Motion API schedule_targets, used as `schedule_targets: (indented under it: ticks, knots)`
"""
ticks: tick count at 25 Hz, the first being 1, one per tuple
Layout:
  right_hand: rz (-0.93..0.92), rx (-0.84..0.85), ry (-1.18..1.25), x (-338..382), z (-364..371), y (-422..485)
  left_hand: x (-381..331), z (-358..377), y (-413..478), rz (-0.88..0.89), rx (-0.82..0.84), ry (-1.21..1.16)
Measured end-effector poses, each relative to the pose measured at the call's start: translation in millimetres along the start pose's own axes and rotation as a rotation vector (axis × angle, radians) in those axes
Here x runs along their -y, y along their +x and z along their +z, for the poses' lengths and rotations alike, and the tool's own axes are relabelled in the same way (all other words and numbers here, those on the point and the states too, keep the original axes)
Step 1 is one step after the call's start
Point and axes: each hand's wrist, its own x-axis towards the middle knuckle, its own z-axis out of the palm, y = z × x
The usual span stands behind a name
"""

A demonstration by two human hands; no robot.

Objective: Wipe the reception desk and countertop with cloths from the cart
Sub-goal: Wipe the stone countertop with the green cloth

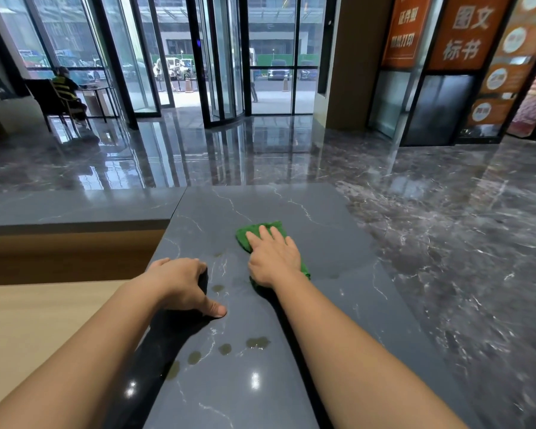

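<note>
Pressing flat, right hand [274, 258] pins green cloth [254, 235] to countertop [291, 351].

cloth [254, 236] on countertop [291, 351] | lower desk [44, 320] left (adjoining)

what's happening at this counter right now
A person is wiping a dark marble countertop in a lobby. The right hand presses flat on a green cloth, while the left hand braces on the counter's edge. Several wet spots sit nearer the person, not yet wiped.
</note>
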Motion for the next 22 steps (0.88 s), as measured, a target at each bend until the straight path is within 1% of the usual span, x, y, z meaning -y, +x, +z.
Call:
schedule_targets:
  ticks: [3, 6, 8, 10, 13, 15, 18, 20, 22]
  knots:
    - [0.122, -0.039, -0.014, -57, -13, -6, 1, 0, 0, 0.006, 0.013, -0.010]
    - [0.284, -0.030, -0.047, -110, -25, -22, 0, 1, -1, 0.013, 0.011, -0.016]
    - [0.364, -0.005, -0.028, -130, -30, -32, 2, 2, 0, 0.019, 0.011, -0.037]
    - [0.421, 0.002, -0.008, -132, -32, -38, 2, 4, -1, 0.035, 0.011, -0.056]
    - [0.496, -0.023, -0.027, -105, -28, -40, 4, 7, -3, 0.050, -0.007, -0.064]
    - [0.493, -0.054, -0.041, -72, -19, -44, 6, 8, -2, 0.056, 0.000, -0.059]
    - [0.363, -0.081, 0.008, -6, -3, -56, 10, 11, 2, 0.071, -0.001, -0.061]
    - [0.265, -0.041, 0.036, 35, 4, -64, 11, 13, 3, 0.080, -0.006, -0.038]
    - [0.206, -0.008, 0.030, 55, 7, -70, 10, 13, 3, 0.086, -0.005, -0.006]
